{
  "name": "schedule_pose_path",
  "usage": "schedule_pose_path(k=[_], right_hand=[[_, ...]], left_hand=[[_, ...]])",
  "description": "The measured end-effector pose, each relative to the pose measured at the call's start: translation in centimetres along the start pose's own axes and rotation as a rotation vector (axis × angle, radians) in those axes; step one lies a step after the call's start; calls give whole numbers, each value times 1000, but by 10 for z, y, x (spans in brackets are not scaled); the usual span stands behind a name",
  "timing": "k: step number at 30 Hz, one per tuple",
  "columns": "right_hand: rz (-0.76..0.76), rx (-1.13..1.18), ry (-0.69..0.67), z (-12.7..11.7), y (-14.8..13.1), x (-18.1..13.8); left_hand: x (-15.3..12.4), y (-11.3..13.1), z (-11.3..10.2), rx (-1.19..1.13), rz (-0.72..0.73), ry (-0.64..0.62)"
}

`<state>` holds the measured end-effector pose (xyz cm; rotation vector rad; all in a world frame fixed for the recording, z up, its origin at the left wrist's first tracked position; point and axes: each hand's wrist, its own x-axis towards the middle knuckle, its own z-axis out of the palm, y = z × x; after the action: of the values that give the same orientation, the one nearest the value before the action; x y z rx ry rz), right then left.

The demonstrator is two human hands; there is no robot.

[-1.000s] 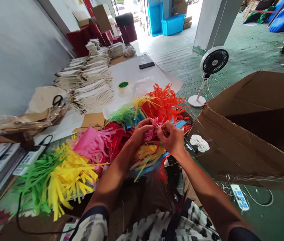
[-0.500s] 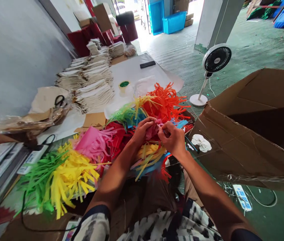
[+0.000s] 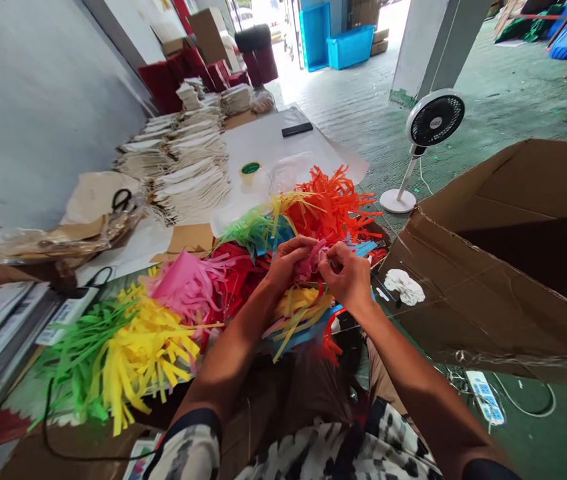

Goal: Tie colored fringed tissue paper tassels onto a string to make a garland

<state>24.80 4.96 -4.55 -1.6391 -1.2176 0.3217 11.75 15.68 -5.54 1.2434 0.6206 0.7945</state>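
My left hand [image 3: 291,259] is closed on a bunch of pink tissue-paper fringe [image 3: 308,265]. From the other side my right hand [image 3: 346,272] pinches the same pink fringe between thumb and fingers. Just beyond my hands spreads a heap of orange-red fringe [image 3: 321,200], with green and blue fringe [image 3: 253,230] to its left. Yellow strips [image 3: 296,307] hang below my hands. Farther left lie a pink fringe bundle [image 3: 188,283], a yellow one [image 3: 146,347] and a green one [image 3: 81,340]. My fingers hide part of the held paper.
Stacks of off-white bundles [image 3: 191,160] line the table's left side, near black-handled scissors [image 3: 122,199]. A tape roll [image 3: 250,171] and a black flat object [image 3: 297,129] lie on the white table surface. On the right stand a large cardboard box [image 3: 463,280] and a white fan [image 3: 435,120].
Both hands stay on the pink fringe, with small finger movements. A little more of the pink strips shows between them. The whole view has shifted slightly.
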Motion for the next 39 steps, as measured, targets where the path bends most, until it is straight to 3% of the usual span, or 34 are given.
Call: schedule_pose_path(k=[6, 13, 19, 24, 29, 33, 39], right_hand=[[-25, 37, 6, 1, 2, 0], [-46, 15, -2, 0, 7, -2], [-41, 74, -59, -3, 7, -4], [42, 228, -22, -8, 5, -3], [78, 405, -113, -10, 4, 0], [144, 493, -77, -9, 7, 1], [177, 613, -68, -6, 17, 2]], left_hand=[[-3, 0, 0, 2, -11, -57], [-4, 4, 1, 190, 96, -59], [-7, 10, 10, 386, 270, -14], [-12, 18, 15, 703, 426, 31], [-9, 29, 21, 1127, 628, 33], [-7, 34, 25, 1225, 620, -25], [-8, 30, 24, 1173, 579, -34]])
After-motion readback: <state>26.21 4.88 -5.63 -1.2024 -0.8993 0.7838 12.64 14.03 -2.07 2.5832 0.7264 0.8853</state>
